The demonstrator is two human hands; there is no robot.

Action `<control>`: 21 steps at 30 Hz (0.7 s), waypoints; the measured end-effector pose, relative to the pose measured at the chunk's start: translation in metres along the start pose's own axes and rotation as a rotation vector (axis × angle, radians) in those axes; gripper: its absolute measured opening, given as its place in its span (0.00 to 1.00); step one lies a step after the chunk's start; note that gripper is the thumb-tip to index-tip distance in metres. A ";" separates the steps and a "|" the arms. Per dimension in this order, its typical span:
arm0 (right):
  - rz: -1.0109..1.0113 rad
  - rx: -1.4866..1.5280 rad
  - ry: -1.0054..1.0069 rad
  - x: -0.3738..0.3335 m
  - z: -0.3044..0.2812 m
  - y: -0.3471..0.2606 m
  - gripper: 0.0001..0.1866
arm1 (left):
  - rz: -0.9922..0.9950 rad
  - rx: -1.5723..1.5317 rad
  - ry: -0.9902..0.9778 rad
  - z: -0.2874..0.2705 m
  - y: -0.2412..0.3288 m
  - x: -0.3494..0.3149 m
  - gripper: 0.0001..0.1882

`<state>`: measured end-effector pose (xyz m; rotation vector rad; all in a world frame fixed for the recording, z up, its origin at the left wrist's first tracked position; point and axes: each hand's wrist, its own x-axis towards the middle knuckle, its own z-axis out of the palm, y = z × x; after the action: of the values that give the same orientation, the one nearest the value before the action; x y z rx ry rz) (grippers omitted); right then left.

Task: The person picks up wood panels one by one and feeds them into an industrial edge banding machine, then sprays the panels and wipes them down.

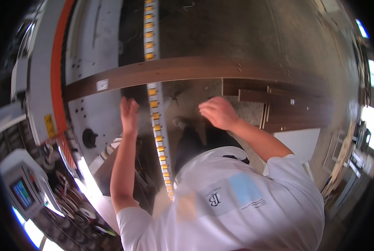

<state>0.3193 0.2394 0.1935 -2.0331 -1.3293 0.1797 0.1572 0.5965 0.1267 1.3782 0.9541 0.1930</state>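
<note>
A long dark brown board [166,70] lies crosswise in front of me, its left end against the edge of a machine and a small white label [102,85] near that end. My left hand [129,113] is raised just on the near side of the board, fingers stretched forward and nothing in them. To the right, my right hand [219,112] hovers short of the board too, its fingers loosely bent and holding nothing. Both hands look apart from the board. Between them runs a narrow rail with yellow rollers [154,103], passing under the board.
At the left stands a grey machine [40,83] with an orange strip [58,71] along its bed. A control panel with a screen [23,193] is at the lower left. Several brown boards [291,115] are stacked at the right, near a white panel [298,142].
</note>
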 end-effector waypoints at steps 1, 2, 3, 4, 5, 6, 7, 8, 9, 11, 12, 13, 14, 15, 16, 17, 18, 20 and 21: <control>0.090 -0.006 -0.094 -0.023 0.007 0.004 0.04 | 0.038 0.129 -0.070 0.020 -0.009 -0.013 0.38; 0.148 -0.025 -0.185 -0.055 0.017 0.024 0.04 | 0.168 0.408 -0.102 0.046 -0.004 -0.030 0.38; 0.204 -0.046 -0.283 -0.085 0.024 0.043 0.04 | 0.304 0.674 -0.134 0.064 0.000 -0.042 0.37; 0.290 -0.076 -0.328 -0.110 0.025 0.060 0.05 | 0.304 0.653 -0.102 0.077 -0.005 -0.048 0.38; 0.373 -0.105 -0.375 -0.135 0.025 0.075 0.07 | 0.274 0.664 -0.068 0.082 -0.007 -0.049 0.39; 0.452 -0.130 -0.421 -0.158 0.024 0.092 0.09 | 0.311 0.745 -0.042 0.083 -0.013 -0.046 0.39; 0.511 -0.140 -0.385 -0.177 0.022 0.107 0.12 | 0.346 0.825 -0.013 0.084 -0.015 -0.046 0.39; 0.569 -0.150 -0.350 -0.196 0.019 0.125 0.16 | 0.260 0.817 0.009 0.086 -0.013 -0.046 0.38; 0.629 -0.156 -0.310 -0.214 0.018 0.142 0.20 | 0.300 0.856 0.023 0.086 -0.013 -0.045 0.38; 0.801 -0.244 -0.321 -0.248 0.021 0.179 0.27 | 0.286 0.905 0.071 0.094 -0.008 -0.049 0.37; 0.886 -0.286 -0.324 -0.260 0.023 0.196 0.31 | 0.265 0.913 0.076 0.096 -0.007 -0.049 0.37; 0.954 -0.296 -0.360 -0.269 0.020 0.215 0.34 | 0.242 0.921 0.083 0.097 -0.007 -0.049 0.37; 1.022 -0.307 -0.399 -0.278 0.017 0.235 0.38 | 0.217 0.929 0.092 0.098 -0.006 -0.049 0.37; 1.086 -0.315 -0.439 -0.280 0.014 0.249 0.42 | 0.209 0.940 0.101 0.099 -0.005 -0.049 0.37; 1.094 -0.360 -0.473 -0.276 0.010 0.262 0.44 | 0.199 0.948 0.118 0.103 -0.005 -0.050 0.37; 1.100 -0.404 -0.507 -0.271 0.004 0.273 0.46 | 0.188 0.955 0.134 0.104 -0.005 -0.051 0.37; 1.105 -0.449 -0.543 -0.268 0.002 0.286 0.48 | 0.193 0.977 0.141 0.106 -0.005 -0.051 0.37; 1.096 -0.519 -0.578 -0.271 0.008 0.309 0.51 | 0.222 0.998 0.157 0.108 -0.005 -0.049 0.35; 1.089 -0.558 -0.598 -0.275 0.010 0.320 0.53 | 0.233 1.004 0.165 0.109 -0.006 -0.050 0.35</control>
<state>0.4282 -0.0658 -0.0776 -3.1674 -0.3961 1.0559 0.1959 0.4829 0.1332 2.4293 1.0721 -0.0175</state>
